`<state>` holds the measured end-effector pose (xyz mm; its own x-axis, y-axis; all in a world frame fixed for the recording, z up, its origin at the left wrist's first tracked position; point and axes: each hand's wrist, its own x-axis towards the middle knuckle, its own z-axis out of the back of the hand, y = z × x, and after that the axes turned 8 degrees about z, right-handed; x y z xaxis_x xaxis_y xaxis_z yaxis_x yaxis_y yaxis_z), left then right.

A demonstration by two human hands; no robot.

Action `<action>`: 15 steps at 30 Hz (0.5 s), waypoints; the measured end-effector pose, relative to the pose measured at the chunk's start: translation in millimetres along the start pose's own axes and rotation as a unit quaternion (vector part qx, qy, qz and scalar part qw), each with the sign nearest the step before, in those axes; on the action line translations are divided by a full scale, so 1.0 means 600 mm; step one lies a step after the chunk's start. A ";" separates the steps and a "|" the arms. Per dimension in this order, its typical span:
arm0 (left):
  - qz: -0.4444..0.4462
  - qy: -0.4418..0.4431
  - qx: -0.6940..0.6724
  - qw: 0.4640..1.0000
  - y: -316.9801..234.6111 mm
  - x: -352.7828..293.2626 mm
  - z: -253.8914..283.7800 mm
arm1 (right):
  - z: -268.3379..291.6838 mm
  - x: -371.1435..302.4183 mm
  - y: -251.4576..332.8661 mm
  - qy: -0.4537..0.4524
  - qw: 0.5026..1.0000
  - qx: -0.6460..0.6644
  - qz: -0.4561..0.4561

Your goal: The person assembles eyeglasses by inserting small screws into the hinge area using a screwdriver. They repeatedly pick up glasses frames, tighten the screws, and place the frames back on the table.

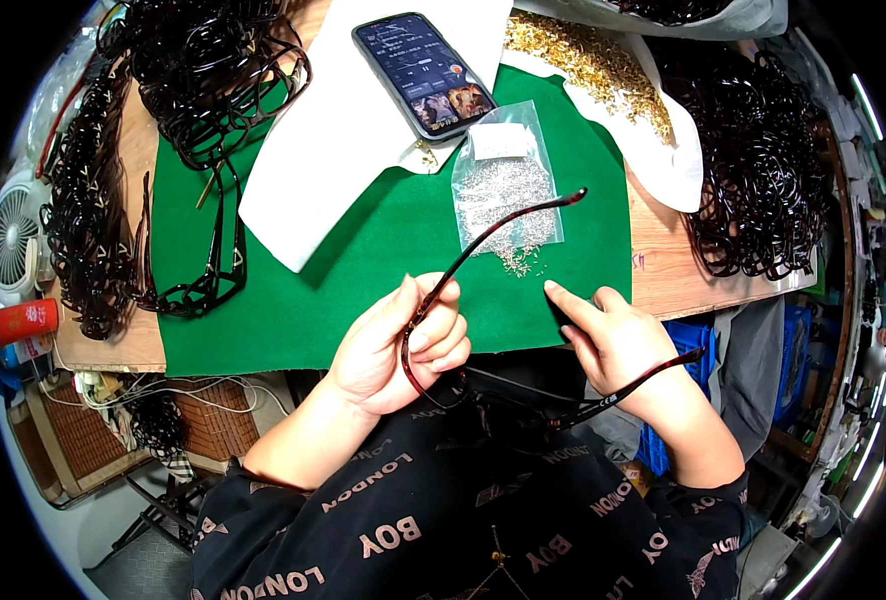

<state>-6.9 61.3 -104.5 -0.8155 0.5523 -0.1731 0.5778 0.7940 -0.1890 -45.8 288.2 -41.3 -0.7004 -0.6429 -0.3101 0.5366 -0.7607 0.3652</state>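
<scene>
My left hand (403, 345) is closed around a dark reddish-brown eyeglass frame (483, 236), gripping it near the hinge of one temple. That temple points up and right over the green mat. The other temple (638, 384) crosses in front of my right wrist; the frame's front is partly hidden against the dark shirt. My right hand (618, 340) is open with its index finger stretched toward the mat. Just beyond that fingertip lie tiny silver metal pieces (519, 262), like small screws, spilling from a clear plastic bag (538, 150). Nothing shows between the right fingers.
The green mat (313, 310) covers the wooden table's middle. A phone (423, 75) lies on white sheeting (308, 190). Gold-coloured small parts (603, 80) are heaped at the back right. Dark eyeglass frames pile up at left (208, 75) and right (753, 150). A white fan (15, 235) stands far left.
</scene>
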 end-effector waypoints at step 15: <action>0.018 0.045 -0.054 0.997 0.013 0.015 0.024 | -0.033 0.013 0.001 -0.160 0.948 0.222 0.165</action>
<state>-9.3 68.6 -121.6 -0.7962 0.5982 -0.0905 0.6045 0.7928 -0.0779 -41.1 280.9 -60.9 -0.6737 -0.7255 0.1410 0.5502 -0.3650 0.7510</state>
